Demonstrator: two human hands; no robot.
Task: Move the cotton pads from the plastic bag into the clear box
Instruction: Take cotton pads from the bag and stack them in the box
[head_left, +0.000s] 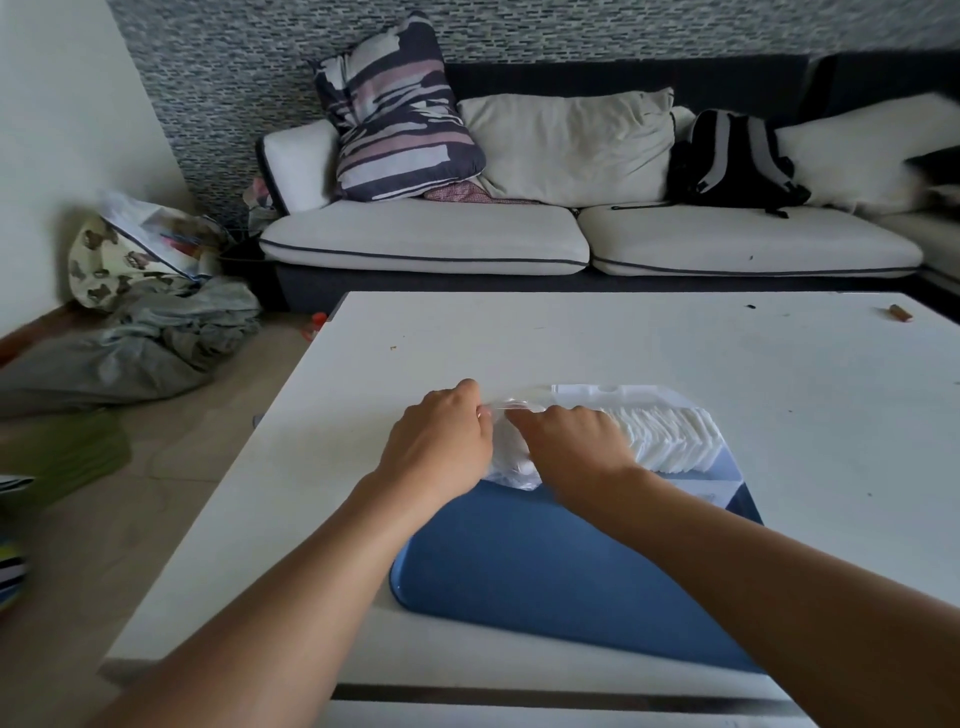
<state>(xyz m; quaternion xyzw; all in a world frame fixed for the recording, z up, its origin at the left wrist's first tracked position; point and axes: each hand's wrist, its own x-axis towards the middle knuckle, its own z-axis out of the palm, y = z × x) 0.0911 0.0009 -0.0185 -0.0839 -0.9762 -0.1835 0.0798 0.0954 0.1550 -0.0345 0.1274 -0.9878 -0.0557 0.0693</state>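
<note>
While both hands met at the plastic bag (511, 457), the left hand (441, 436) pinched its crumpled end and the right hand (569, 441) gripped the cotton pads (670, 436), whose row ran rightward beside the clear box (623, 396) on the worktop (623, 343).

White cotton pads (670, 439) stand packed in the clear box (623, 395), crumpled plastic bag (506, 457) touching.
</note>
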